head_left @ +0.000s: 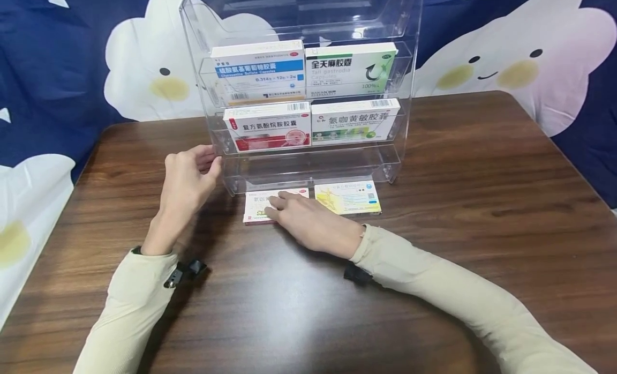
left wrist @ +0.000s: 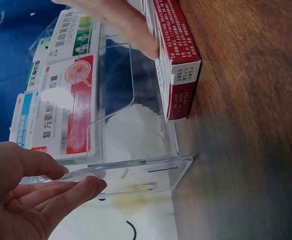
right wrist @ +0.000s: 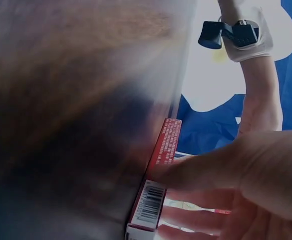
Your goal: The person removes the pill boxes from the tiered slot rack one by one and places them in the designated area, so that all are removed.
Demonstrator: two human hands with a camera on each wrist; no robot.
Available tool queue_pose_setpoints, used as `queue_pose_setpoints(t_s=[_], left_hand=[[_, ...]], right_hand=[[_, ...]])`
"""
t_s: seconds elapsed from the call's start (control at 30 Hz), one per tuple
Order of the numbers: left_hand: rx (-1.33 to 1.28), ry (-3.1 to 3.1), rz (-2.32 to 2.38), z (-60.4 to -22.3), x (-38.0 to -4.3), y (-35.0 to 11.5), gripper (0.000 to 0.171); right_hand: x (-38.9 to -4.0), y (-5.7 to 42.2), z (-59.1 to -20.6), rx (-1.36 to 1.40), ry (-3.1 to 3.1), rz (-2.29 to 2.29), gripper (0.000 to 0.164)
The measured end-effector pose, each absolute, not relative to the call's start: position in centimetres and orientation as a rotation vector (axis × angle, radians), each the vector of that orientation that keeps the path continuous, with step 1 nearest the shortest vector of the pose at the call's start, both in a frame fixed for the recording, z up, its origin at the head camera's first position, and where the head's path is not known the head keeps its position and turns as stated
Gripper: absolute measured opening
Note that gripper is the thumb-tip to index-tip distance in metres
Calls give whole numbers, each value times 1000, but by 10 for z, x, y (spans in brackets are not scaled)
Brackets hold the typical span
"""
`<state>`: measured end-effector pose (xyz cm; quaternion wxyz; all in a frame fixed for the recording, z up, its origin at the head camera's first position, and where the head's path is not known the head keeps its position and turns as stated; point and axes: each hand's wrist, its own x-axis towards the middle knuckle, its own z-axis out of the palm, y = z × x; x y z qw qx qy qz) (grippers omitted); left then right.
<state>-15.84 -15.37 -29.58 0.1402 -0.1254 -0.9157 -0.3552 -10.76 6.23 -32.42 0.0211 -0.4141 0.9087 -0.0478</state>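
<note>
The left hand [head_left: 188, 176] pinches the left side panel of a clear acrylic display rack [left wrist: 136, 165], thumb on one face and fingers on the other. In the head view the right hand [head_left: 313, 221] lies over a red-and-white medicine box [head_left: 255, 202] flat on the table before the rack. The right wrist view shows its thumb [right wrist: 195, 167] against the box's red side, with the other fingers over the white face. Just right of this box lies a yellow-and-white medicine box [head_left: 352, 197], partly behind the right hand.
On the rack's middle tiers stand a blue-and-white box [head_left: 260, 74], a green-and-white box [head_left: 354, 68], a red-banded box [head_left: 270, 127] and a white-and-green box [head_left: 354, 119]. The wooden table [head_left: 482, 202] meets a blue cloud-patterned cloth [head_left: 520, 58] at the back.
</note>
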Motion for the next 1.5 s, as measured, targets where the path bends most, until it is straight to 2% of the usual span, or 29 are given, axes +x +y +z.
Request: queue_pose_setpoints(t_s=[0.3, 0.53, 0.93, 1.03, 1.1, 1.23, 1.33, 1.5], left_hand=[[-368, -2635, -1034, -295, -158, -155, 26], [-373, -2631, -1034, -298, -159, -154, 26], [-364, -2624, -1020, -298, -159, -154, 26], [-359, -2624, -1018, -297, -159, -154, 26], [-353, -2629, -1017, -297, -159, -154, 26], [-357, -2632, -1024, -298, -159, -154, 27], [-360, -2632, -1028, -299, -159, -154, 27], [-358, -2628, -1028, -299, -159, -155, 26]], right_hand=[[-110, 63, -324, -1194, 2820, -68, 26], [-108, 70, -325, -1204, 2825, -130, 19], [-110, 71, -326, -1208, 2831, -115, 22], [-112, 74, -323, -1248, 2823, -156, 17], [-115, 78, -316, -1288, 2822, -270, 14], [-123, 98, -289, -1338, 2884, -590, 24], [-129, 122, -262, -1279, 3006, -729, 31], [-138, 170, -229, -1064, 3341, -800, 26]])
